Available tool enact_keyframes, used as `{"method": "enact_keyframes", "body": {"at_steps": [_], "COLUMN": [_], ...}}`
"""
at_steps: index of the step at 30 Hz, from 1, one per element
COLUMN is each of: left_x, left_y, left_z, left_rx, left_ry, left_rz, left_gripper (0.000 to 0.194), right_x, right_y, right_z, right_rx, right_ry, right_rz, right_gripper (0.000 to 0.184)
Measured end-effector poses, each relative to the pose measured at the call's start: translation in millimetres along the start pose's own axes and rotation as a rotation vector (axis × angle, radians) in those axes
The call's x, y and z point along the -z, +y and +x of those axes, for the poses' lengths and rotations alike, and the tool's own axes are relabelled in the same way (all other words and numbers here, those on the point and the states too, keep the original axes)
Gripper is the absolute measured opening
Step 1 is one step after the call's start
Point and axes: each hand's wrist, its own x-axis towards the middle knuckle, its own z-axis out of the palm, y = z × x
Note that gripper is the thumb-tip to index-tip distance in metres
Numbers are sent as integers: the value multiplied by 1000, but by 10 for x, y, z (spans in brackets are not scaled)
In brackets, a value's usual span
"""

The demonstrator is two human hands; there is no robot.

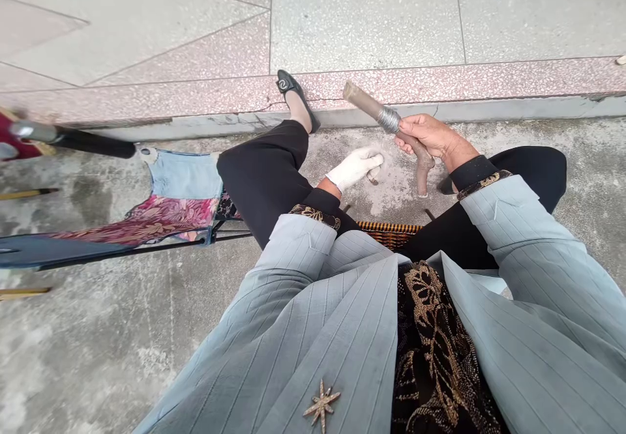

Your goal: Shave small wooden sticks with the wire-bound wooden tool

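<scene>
My right hand (430,137) grips a hammer (391,124) by its wooden handle, which has metal wire wound around it; the rusty head (422,174) points down at the concrete ground. My left hand (355,167), in a white glove, rests on the ground and pinches a small object (374,174) against a whitish, chipped patch of concrete. The hammer head hangs just right of that hand. I sit low with legs in black trousers spread to either side.
A woven stool edge (388,231) shows under me. A folding chair with patchwork cloth (166,209) lies to the left, with a dark pole (73,137) beyond it. A raised pink terrazzo curb (195,98) runs across ahead; my left shoe (293,95) rests on it.
</scene>
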Motion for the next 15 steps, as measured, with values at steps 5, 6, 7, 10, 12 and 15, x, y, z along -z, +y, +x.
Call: {"method": "enact_keyframes", "body": {"at_steps": [5, 6, 7, 10, 12, 15], "left_x": [-86, -85, -76, -28, 12, 70], "left_y": [13, -1, -20, -92, -131, -151], "left_z": [-3, -7, -9, 0, 15, 37], "left_rx": [72, 70, 65, 66, 69, 14], "left_ry": [-96, -114, -126, -134, -126, -138], "left_rz": [107, 105, 98, 69, 42, -9], "left_gripper": [23, 20, 19, 17, 19, 25], "right_x": [-89, -77, -54, 61, 151, 240], "right_y": [35, 39, 41, 27, -6, -81], "right_z": [102, 116, 124, 98, 45, -40], "right_rx": [-171, -215, -262, -436, -574, -599], "right_ry": [350, 362, 333, 11, -289, -610], "right_rz": [-480, -706, -934, -1289, -1171, -848], "right_gripper": [34, 29, 27, 27, 31, 43]}}
